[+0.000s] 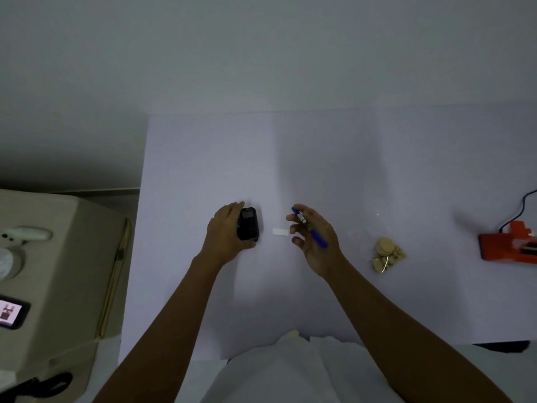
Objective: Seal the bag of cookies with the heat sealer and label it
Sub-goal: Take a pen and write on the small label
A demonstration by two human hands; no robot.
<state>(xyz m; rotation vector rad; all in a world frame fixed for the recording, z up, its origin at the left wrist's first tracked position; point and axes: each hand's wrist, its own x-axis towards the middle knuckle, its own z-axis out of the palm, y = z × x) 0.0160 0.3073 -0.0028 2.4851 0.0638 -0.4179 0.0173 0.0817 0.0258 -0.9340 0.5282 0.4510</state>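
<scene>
White tabletop (319, 158) fills the middle of the head view, with a pale wall behind it.

Items, counted:
- One left hand (225, 231), centre frame, fingers curled round one small black device (248, 223) that sits on the table.
- One right hand (316, 242), just right of centre, holding one blue pen (318, 238) across its fingers.
- One white label (280, 231), flat on the table between the hands.
- One clear bag of cookies (386, 254), right of the right hand, apart from it.
- One orange heat sealer (505, 245) with a black cord (523, 205), at the right edge.
- One beige cabinet (66, 271), lower left, carrying one small lit screen (11, 314).
</scene>
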